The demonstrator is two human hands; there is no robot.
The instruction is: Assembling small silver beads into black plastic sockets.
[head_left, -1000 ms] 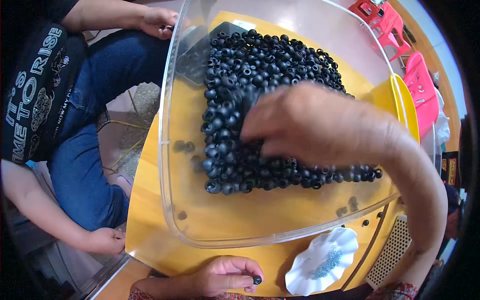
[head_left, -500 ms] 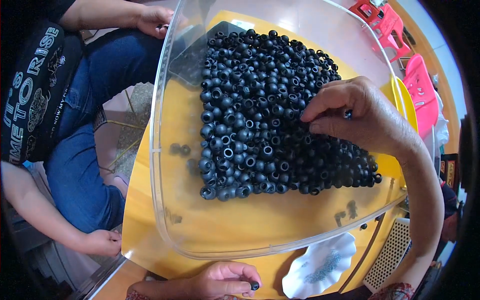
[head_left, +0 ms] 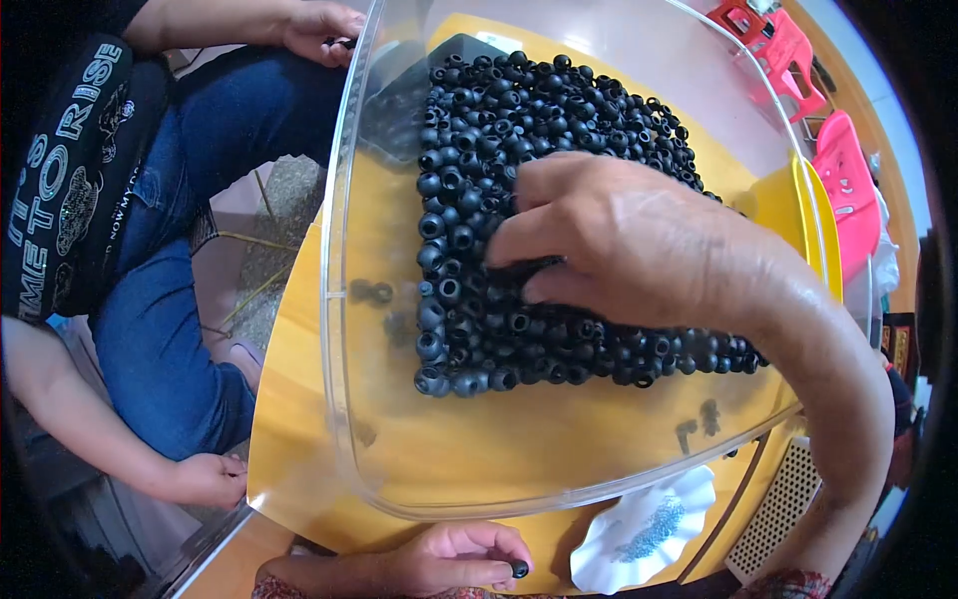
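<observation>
A large clear plastic bin point(head_left: 337, 394) holds a heap of small black hollow balls point(head_left: 469, 339), many with a round opening showing. My right hand point(head_left: 619, 235) reaches over the bin's right side and down onto the heap, thumb and fingers apart. Its fingertips are among the balls, partly hidden. In front of the bin's near wall, my left hand point(head_left: 444, 559) pinches one black hollow ball point(head_left: 519, 568) between thumb and forefinger. Right of that hand lies a white wavy-edged dish point(head_left: 589, 559) with tiny pale blue pieces point(head_left: 654, 529) in it.
Another person point(head_left: 170, 280) sits at the left, one hand point(head_left: 324, 35) by the bin's far left wall. A perforated white rack point(head_left: 778, 509) lies at the near right. Beyond the bin's right wall are a yellow container point(head_left: 823, 230) and pink chairs point(head_left: 843, 190).
My right hand has moved left and down into the heap, its fingers spreading from a near pinch. My left hand still holds its ball. The bin appears slightly farther right in view.
</observation>
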